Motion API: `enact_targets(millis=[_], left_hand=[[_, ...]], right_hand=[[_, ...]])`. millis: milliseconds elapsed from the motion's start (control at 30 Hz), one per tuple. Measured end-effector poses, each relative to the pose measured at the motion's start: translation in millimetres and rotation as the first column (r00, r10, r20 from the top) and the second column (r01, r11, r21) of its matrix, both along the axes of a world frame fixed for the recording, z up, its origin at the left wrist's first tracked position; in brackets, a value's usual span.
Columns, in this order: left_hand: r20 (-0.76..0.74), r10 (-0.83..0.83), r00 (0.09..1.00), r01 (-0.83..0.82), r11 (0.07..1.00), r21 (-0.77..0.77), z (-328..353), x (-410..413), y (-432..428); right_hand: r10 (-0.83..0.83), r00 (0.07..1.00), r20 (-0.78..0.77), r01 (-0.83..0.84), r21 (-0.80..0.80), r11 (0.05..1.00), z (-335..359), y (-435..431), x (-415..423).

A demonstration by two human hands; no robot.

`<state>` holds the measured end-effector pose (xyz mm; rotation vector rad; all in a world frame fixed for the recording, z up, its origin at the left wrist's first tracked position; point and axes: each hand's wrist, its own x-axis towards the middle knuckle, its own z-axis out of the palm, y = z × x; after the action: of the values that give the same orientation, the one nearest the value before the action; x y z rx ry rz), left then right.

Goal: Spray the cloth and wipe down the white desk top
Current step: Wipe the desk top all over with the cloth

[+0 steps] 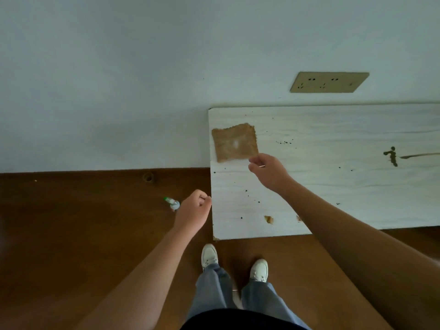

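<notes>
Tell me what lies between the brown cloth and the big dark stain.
Head view: between brown cloth and dark stain, only small dark specks on otherwise bare white desk top.

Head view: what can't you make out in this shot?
All in the head view:
- Spray bottle: too small and blurred to show its label or fill level.
- Right hand: its fingers hide whether they pinch the cloth corner.
- Desk top: right end cut off by the frame edge.

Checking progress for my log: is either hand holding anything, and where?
Left hand holds nothing. Right hand is at the near-right corner of the cloth; a grip cannot be told.
</notes>
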<state>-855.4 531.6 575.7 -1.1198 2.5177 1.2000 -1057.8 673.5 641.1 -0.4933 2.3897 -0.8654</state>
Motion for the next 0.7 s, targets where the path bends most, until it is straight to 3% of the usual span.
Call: enact_targets(millis=[267,700], left_hand=[[0.052,-0.018,0.998,0.016,0.999,0.033,-40,-26,7],[0.133,0.094,0.987,-0.095,0.995,-0.002,-55,-44,0]], right_hand=[[-0.174,0.983,0.056,0.164,0.149,0.975,-31,4,-16],[-0.309,0.933,0.183,0.297,0.095,0.95,-63,-29,-87]])
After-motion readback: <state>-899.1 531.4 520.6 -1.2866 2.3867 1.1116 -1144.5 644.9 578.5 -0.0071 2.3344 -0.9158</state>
